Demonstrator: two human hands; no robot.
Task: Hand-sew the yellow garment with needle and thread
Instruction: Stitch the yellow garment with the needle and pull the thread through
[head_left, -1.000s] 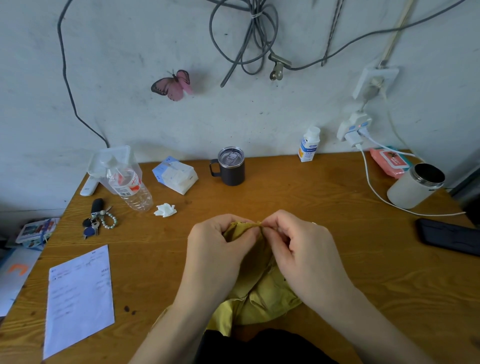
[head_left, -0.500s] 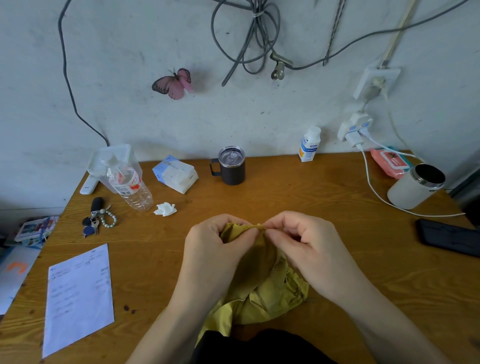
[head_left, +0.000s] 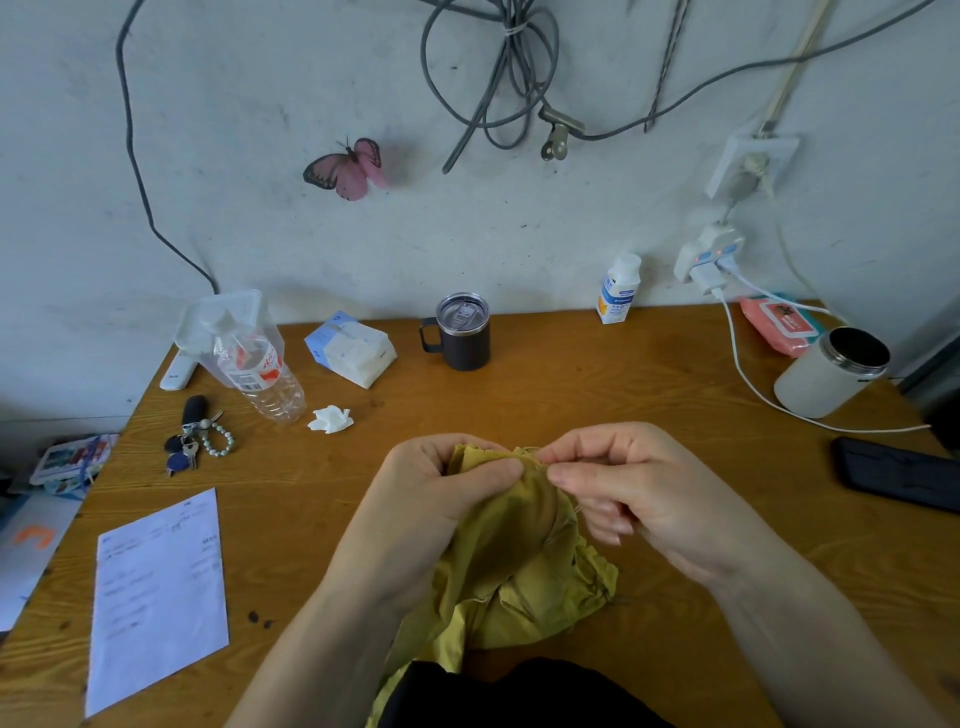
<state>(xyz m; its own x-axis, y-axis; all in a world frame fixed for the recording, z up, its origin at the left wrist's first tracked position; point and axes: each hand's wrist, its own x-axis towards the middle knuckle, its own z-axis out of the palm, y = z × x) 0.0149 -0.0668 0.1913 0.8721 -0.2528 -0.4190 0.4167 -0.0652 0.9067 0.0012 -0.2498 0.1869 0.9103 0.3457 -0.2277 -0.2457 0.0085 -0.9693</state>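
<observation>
- Working with two hands on one yellow garment (head_left: 519, 561), which is bunched at the near middle of the wooden table (head_left: 571, 395) and hanging over its edge at 6 o'clock.
- Clenching the garment's top edge in the left hand (head_left: 436, 499), with the thumb pressing over the fold and the fingers curling behind the cloth.
- Pinching that same edge in the right hand (head_left: 639, 488), thumb and forefinger meeting just at 3 o'clock of the left thumb, the other fingers curling underneath.
- Finding the needle and thread too fine to make out at the pinch.
- Standing at 12 o'clock from the garment: one dark lidded mug (head_left: 462, 332).
- Lying at 11 o'clock: one tissue pack (head_left: 353, 348) and one crumpled tissue (head_left: 331, 419).
- Lying at 10 o'clock: one clear bottle (head_left: 260, 374) on its side and one bunch of keys (head_left: 195, 439).
- Lying at 8 o'clock: one printed paper sheet (head_left: 156, 597).
- Standing at 1 o'clock against the wall: one small carton (head_left: 618, 291).
- Sitting at 2 o'clock: one white tumbler (head_left: 831, 371) and one pink wipes pack (head_left: 779, 325), with one white cable (head_left: 753, 384) running between them and the garment.
- Lying at 3 o'clock: one dark phone (head_left: 898, 473).
- Hiding the stitched edge behind both hands, and covering the garment's lower end with dark cloth (head_left: 519, 696) at 6 o'clock.
</observation>
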